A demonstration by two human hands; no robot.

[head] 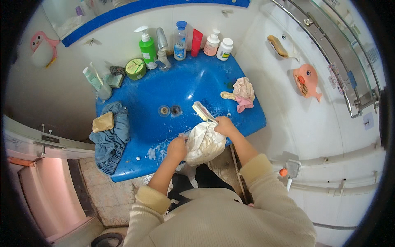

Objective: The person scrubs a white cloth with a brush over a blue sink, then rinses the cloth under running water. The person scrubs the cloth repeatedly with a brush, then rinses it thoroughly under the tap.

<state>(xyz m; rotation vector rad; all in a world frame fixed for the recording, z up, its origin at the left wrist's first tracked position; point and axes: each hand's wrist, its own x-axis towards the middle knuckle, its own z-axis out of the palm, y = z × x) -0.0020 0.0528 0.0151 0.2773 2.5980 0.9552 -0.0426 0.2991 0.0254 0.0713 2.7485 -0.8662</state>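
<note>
A wet white cloth item [206, 142] is bunched at the front edge of the blue washbasin [154, 89]. My left hand [177, 148] grips its left side, fingers partly hidden. In my right hand [226, 126] is a white scrubbing brush [203, 111], held by its handle at the cloth's upper right, with the bristles beyond the cloth over the basin. White suds lie on the basin's rim near my left hand. Folded blue denim clothing [111, 142] rests on the left rim, with a yellowish bar of soap [103, 122] on top.
Small pink and cream cloths [243, 92] lie on the right rim. Along the back stand a green pump bottle [148, 51], a clear blue-capped bottle [180, 41], a red tube [196, 42] and a round green tub [135, 69]. A cup with a toothbrush [104, 91] stands at back left.
</note>
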